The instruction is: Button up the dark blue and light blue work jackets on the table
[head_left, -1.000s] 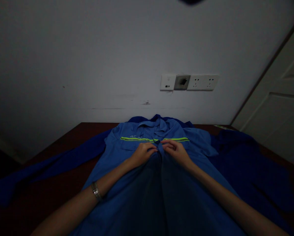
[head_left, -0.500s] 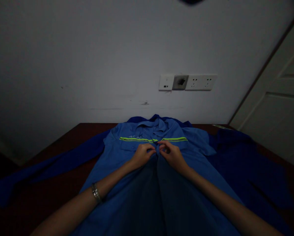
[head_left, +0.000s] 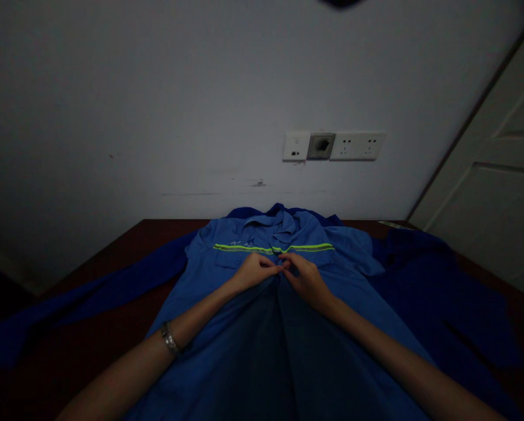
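Note:
A light-blue work shirt (head_left: 227, 292) with short sleeves and a yellow-green reflective stripe (head_left: 311, 248) lies front side up, its collar toward the wall. My left hand (head_left: 255, 272) pinches the shirt's front edge just below the stripe. Opposite it, my right hand (head_left: 304, 280) pinches the same front opening, and the fingertips of both hands meet there. Any button between them is too small and dark to make out. Beneath the shirt is a darker blue long-sleeved garment (head_left: 126, 280), its sleeves spread to both sides.
The dark red-brown table (head_left: 126, 248) ends at a pale wall (head_left: 178, 117). On that wall are a switch and several sockets (head_left: 358, 146). A white panelled door (head_left: 499, 193) stands at the right.
My left hand's fingers have stretched toward the right and now touch my right fingertips at the shirt's opening. My right hand stays nearly in place. The garments have barely shifted.

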The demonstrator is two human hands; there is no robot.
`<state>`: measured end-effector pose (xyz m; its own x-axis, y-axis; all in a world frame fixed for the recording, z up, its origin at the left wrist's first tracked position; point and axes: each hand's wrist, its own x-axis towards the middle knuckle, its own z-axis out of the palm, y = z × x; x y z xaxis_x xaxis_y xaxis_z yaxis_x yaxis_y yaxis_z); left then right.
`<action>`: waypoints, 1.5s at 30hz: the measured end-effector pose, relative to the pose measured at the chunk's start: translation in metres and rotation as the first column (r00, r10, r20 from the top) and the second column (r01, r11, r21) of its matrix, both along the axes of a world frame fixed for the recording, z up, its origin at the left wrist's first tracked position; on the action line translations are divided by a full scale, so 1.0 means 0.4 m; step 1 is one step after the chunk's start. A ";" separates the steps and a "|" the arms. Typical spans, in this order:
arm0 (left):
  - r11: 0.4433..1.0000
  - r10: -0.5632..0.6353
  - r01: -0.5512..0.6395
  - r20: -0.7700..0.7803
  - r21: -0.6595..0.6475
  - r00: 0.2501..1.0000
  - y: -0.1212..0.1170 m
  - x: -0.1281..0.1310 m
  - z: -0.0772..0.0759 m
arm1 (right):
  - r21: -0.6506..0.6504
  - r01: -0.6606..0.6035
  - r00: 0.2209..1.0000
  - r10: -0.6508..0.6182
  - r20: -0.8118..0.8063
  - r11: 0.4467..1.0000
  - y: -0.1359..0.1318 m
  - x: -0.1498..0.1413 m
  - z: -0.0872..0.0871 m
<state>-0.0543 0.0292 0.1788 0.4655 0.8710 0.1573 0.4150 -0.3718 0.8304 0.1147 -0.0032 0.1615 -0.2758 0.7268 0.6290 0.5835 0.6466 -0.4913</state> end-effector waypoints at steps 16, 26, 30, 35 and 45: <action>0.982 0.130 -0.122 -0.046 0.147 0.991 -0.022 0.006 0.010 | -0.041 0.057 0.998 -0.058 -0.033 0.998 -0.014 -0.003 0.036; 0.898 -0.008 0.118 -0.254 0.425 0.967 -0.031 0.007 0.000 | -0.066 0.041 0.998 -0.044 -0.047 0.997 -0.010 -0.001 0.025; 0.903 0.015 0.080 -0.217 0.421 0.976 -0.025 0.007 -0.004 | -0.041 0.025 0.999 -0.026 -0.026 0.999 -0.012 -0.002 0.026; 0.902 0.017 0.063 -0.181 0.427 0.983 -0.024 0.009 -0.011 | -0.026 0.038 0.999 -0.038 0.032 0.999 -0.006 0.015 0.055; 0.906 0.037 0.040 -0.173 0.421 0.984 -0.025 0.012 -0.016 | 0.202 0.031 0.908 -0.112 0.404 0.979 -0.020 0.019 0.072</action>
<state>-0.0495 0.0191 0.1724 0.5203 0.7400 0.4261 0.5367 -0.6715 0.5109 0.1224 -0.0111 0.1901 -0.4912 0.6345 0.5967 0.7549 0.6519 -0.0718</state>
